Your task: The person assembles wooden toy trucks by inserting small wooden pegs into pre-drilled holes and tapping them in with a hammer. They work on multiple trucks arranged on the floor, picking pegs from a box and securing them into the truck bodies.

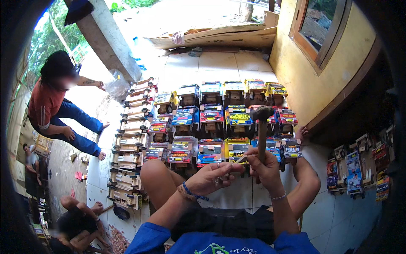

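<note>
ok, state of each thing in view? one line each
hammer: upright, head up, gripped by right hand
left hand: pinching a small thin piece against the right hand
painted toy trucks: finished, standing in rows on the tiled floor
bare wooden truck frames: unpainted, lined up at left
window: shut or open, cannot tell

- Gripping a hammer (261, 127) by its handle in the right hand (264, 166), head raised above the toy trucks (211, 122).
- Pinching a small thin piece (240, 159) in the left hand (210, 177), fingertips touching the right hand.
- Sitting on the tiled floor (334, 216) with knees apart, bright toy trucks standing in rows just ahead.
- Lining up bare wooden truck frames (129, 139) to the left of them.
- Sitting nearby at the left, a person in a red shirt (48, 101).
</note>
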Tool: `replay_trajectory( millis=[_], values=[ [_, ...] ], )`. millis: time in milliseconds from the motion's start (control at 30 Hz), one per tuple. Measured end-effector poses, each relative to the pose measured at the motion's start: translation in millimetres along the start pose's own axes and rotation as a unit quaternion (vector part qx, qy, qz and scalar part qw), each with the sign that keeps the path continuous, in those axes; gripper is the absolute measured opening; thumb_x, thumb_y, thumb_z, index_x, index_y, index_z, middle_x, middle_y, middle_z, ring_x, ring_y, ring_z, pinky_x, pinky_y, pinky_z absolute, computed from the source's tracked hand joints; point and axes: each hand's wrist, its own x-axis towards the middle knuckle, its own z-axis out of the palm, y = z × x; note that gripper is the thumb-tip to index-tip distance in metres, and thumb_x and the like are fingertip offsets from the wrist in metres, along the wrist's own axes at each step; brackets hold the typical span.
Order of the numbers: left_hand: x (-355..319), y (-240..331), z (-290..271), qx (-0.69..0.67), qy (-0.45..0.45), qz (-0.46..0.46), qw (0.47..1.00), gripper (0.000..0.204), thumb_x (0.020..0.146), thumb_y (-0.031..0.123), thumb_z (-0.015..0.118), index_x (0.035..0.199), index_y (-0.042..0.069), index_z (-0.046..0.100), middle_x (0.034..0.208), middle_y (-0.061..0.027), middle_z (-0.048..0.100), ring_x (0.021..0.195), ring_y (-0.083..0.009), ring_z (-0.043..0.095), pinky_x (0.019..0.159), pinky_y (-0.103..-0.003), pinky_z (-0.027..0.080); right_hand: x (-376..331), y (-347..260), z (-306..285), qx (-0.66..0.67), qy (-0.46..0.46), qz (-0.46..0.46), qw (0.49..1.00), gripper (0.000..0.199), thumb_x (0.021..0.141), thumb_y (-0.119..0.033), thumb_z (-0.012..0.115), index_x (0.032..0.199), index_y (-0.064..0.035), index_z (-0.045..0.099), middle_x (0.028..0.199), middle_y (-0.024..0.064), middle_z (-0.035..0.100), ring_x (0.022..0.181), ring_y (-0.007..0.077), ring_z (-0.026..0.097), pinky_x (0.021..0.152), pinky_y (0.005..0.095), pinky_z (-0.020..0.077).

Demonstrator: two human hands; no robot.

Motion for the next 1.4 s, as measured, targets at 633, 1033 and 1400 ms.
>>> replay_trajectory(
  millis=[633,1033,1400],
  values=[
    [63.1,52.5,23.8,0.091,-0.087,-0.071,0.989,0.031,0.098,0.033,0.062,0.119,0.012,0.055,0.097,0.0079,0.056,0.074,-0.0014,0.049,0.060,-0.018,0.038,45.2,-19.4,-43.4,-0.006,-0.102,0.013,0.995,0.020,0.096,-0.020,0.066,0.109,-0.0039,0.065,0.085,-0.0016,0.067,0.067,0.0008,0.056,0.052,0.0164,0.0418],
    [170.1,150.3,-44.2,0.321,0.077,0.060,0.942,0.022,0.097,0.025,0.063,0.116,0.014,0.062,0.093,0.0065,0.060,0.073,-0.0011,0.053,0.059,-0.017,0.042,130.1,-23.3,-102.0,-0.130,-0.007,0.073,0.989,0.021,0.096,-0.023,0.066,0.111,-0.0083,0.066,0.072,-0.0086,0.056,0.055,-0.0012,0.043,0.047,0.0171,0.0327],
    [320.7,262.0,-187.3,0.401,0.322,0.122,0.849,0.031,0.087,0.025,0.076,0.112,0.006,0.069,0.090,-0.0023,0.070,0.052,-0.0038,0.043,0.047,-0.020,0.035,140.9,3.3,-126.7,-0.212,-0.005,0.145,0.966,0.019,0.095,-0.017,0.066,0.107,-0.0023,0.065,0.079,-0.0057,0.058,0.067,0.0005,0.047,0.059,0.0198,0.0377]
  ],
)
